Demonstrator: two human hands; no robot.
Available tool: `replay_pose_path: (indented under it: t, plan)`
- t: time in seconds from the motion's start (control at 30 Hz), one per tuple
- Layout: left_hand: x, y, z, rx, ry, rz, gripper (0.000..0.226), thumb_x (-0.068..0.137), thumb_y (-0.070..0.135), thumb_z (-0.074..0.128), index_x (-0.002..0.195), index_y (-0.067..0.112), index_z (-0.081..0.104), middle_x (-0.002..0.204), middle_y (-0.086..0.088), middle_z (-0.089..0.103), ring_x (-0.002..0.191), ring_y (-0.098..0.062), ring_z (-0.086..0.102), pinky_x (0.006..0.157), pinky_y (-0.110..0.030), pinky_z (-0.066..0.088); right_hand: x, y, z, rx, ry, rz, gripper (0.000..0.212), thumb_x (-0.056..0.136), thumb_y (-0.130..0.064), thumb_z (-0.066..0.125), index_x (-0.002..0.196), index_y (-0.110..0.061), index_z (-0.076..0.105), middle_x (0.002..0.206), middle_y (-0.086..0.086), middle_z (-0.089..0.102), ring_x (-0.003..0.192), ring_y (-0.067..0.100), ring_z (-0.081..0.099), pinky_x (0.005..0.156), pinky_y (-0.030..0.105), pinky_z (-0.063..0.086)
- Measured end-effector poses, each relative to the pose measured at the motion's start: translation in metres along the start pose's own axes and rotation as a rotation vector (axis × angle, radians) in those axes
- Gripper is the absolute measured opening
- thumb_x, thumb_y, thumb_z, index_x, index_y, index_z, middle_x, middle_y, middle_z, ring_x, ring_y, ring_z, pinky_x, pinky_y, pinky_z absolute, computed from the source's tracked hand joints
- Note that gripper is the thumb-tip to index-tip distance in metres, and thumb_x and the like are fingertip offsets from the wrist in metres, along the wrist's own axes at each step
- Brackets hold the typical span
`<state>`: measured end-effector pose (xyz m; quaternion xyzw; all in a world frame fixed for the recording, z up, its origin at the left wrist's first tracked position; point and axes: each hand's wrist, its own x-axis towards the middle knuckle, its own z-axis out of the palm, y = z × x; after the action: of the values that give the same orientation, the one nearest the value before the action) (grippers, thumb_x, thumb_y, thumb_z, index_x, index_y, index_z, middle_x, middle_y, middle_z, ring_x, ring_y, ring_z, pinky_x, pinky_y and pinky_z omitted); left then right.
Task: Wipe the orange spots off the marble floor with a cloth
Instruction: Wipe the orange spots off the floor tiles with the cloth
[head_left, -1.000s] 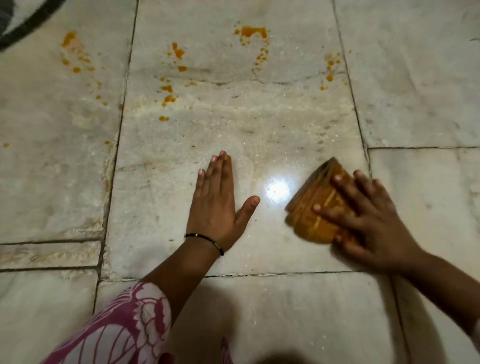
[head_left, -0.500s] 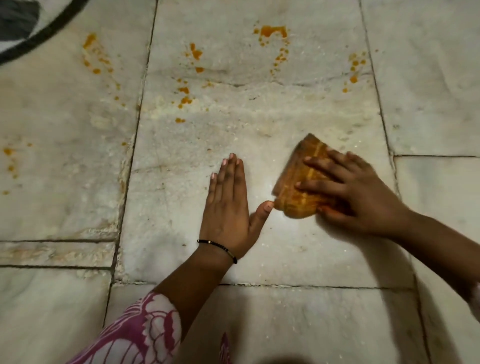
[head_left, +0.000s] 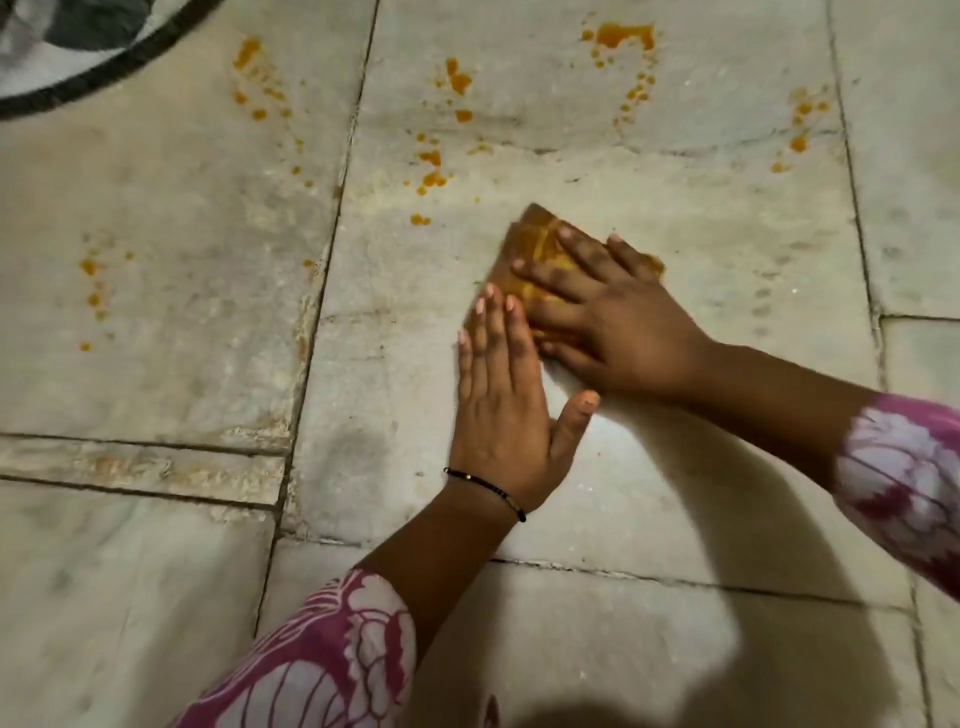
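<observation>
Cloth (head_left: 540, 254) slid left under flat right hand (head_left: 618, 332) – now touches flat left hand (head_left: 501, 410); orange spots (head_left: 436, 166) remain on marble floor (head_left: 156, 364).

The person wears a garment with sleeves in magenta-pink and white, printed with large flower shapes drawn in outline. The left sleeve (head_left: 322, 660) ends below the elbow, and the forearm beyond it is bare. The right sleeve (head_left: 904, 488) has the same print, but it looks blurred. On the left wrist there is a thin black bracelet (head_left: 485, 486) with one small gold-coloured bead. The left hand (head_left: 501, 410) and the right hand (head_left: 623, 332) are bare, with short, pale, unpainted nails.
</observation>
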<state>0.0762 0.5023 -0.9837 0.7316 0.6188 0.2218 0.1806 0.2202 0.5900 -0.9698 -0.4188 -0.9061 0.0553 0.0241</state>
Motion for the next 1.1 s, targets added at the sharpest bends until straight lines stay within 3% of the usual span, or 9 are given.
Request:
replay_pose_path:
  t: [0.1, 0.2, 0.33, 0.47, 0.6, 0.77, 0.93, 1.0, 1.1]
  plan:
    - [-0.001, 0.000, 0.002, 0.035, -0.050, 0.042, 0.093, 0.087, 0.069, 0.004, 0.148, -0.002, 0.001, 0.157, -0.019, -0.005, 0.146, -0.029, -0.006, 0.118, -0.045, -0.001, -0.041, 0.027, -0.011, 0.049, -0.023, 0.057, 0.051, 0.085, -0.053, 0.034, 0.134, -0.043, 0.044, 0.151, -0.004, 0.035, 0.140, 0.035, 0.024, 0.108, 0.057, 0.021]
    - [-0.001, 0.001, 0.002, 0.088, -0.072, 0.047, 0.093, 0.087, 0.068, 0.004, 0.147, -0.002, 0.000, 0.157, -0.019, -0.006, 0.146, -0.029, -0.007, 0.118, -0.046, 0.000, -0.016, 0.068, -0.029, 0.069, -0.051, 0.194, 0.063, 0.076, -0.064, 0.033, 0.134, -0.042, 0.046, 0.149, 0.002, 0.037, 0.136, 0.037, 0.032, 0.103, 0.056, 0.033]
    - [-0.001, 0.002, 0.003, 0.142, -0.076, 0.056, 0.089, 0.090, 0.065, 0.007, 0.147, -0.002, 0.000, 0.157, -0.019, -0.005, 0.146, -0.028, -0.007, 0.118, -0.046, 0.000, 0.050, 0.071, -0.032, 0.028, -0.089, 0.299, 0.070, 0.072, -0.070, 0.027, 0.136, -0.047, 0.040, 0.153, -0.001, 0.028, 0.140, 0.035, 0.019, 0.109, 0.051, 0.023]
    - [-0.001, 0.001, 0.001, 0.111, -0.018, 0.016, 0.086, 0.091, 0.063, 0.008, 0.147, -0.002, 0.003, 0.156, -0.018, -0.005, 0.146, -0.027, -0.007, 0.118, -0.046, 0.001, 0.046, 0.022, -0.016, 0.040, -0.126, 0.093, 0.066, 0.076, -0.066, 0.022, 0.136, -0.046, 0.042, 0.155, -0.002, 0.025, 0.143, 0.037, 0.012, 0.110, 0.055, 0.012]
    - [-0.001, 0.000, -0.002, 0.067, 0.011, -0.025, 0.084, 0.092, 0.061, 0.010, 0.148, -0.001, 0.005, 0.157, -0.018, -0.003, 0.146, -0.026, -0.007, 0.118, -0.045, -0.001, -0.039, 0.007, -0.007, 0.082, -0.032, -0.018, 0.049, 0.084, -0.057, 0.035, 0.129, -0.044, 0.051, 0.149, -0.002, 0.039, 0.140, 0.037, 0.025, 0.108, 0.056, 0.021]
    - [0.003, 0.001, 0.005, 0.318, -0.164, -0.040, 0.087, 0.090, 0.066, 0.015, 0.150, 0.006, -0.001, 0.158, -0.011, -0.009, 0.145, -0.022, -0.011, 0.118, -0.046, -0.003, -0.119, 0.051, -0.020, 0.153, 0.013, 0.280, 0.050, 0.084, -0.069, 0.029, 0.132, -0.056, 0.035, 0.147, -0.007, 0.040, 0.134, 0.035, 0.031, 0.099, 0.058, 0.033]
    - [0.005, 0.005, 0.003, 0.404, -0.264, -0.041, 0.086, 0.088, 0.066, 0.014, 0.150, 0.010, -0.003, 0.159, -0.009, -0.008, 0.145, -0.022, -0.011, 0.117, -0.048, -0.006, -0.066, 0.068, -0.032, 0.144, 0.046, 0.563, 0.056, 0.075, -0.071, 0.039, 0.129, -0.056, 0.044, 0.141, -0.001, 0.031, 0.117, 0.034, 0.029, 0.093, 0.048, 0.029]
    - [0.007, 0.005, -0.001, 0.411, -0.314, -0.044, 0.087, 0.086, 0.068, 0.008, 0.149, 0.011, -0.010, 0.158, -0.009, -0.014, 0.144, -0.022, -0.016, 0.116, -0.046, -0.009, -0.033, 0.057, -0.033, 0.150, -0.021, 0.581, 0.054, 0.078, -0.068, 0.048, 0.130, -0.053, 0.044, 0.140, 0.004, 0.027, 0.118, 0.036, 0.028, 0.095, 0.050, 0.029]
    - [0.016, -0.008, -0.023, 0.434, -0.471, 0.056, 0.087, 0.087, 0.068, 0.015, 0.148, 0.015, -0.017, 0.157, -0.005, -0.021, 0.144, -0.019, -0.016, 0.117, -0.039, -0.008, -0.015, 0.029, -0.034, 0.047, -0.151, 0.410, 0.058, 0.080, -0.062, 0.049, 0.136, -0.052, 0.036, 0.146, 0.006, 0.022, 0.123, 0.039, 0.026, 0.097, 0.051, 0.031]
